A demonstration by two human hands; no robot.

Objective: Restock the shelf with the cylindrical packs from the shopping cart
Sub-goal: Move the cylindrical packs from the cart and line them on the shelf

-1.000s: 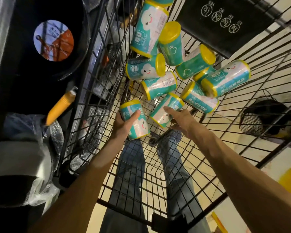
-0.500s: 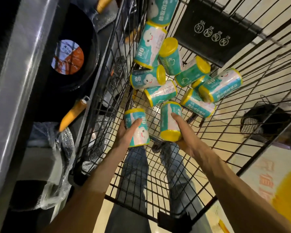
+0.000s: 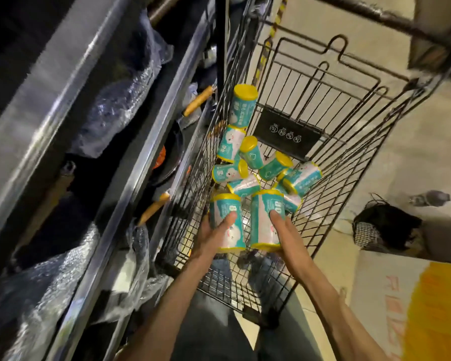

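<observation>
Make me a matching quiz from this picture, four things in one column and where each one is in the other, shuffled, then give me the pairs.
Things:
1. pack in the left hand
2. pack in the right hand
3. black sign plate
4. wooden handle

Places:
A. on the shelf beside the cart
B. fixed to the cart's far wire wall
C. held up, nearer the shelf
D. held up, farther from the shelf

Pairs: 1-C, 2-D, 3-B, 4-A
</observation>
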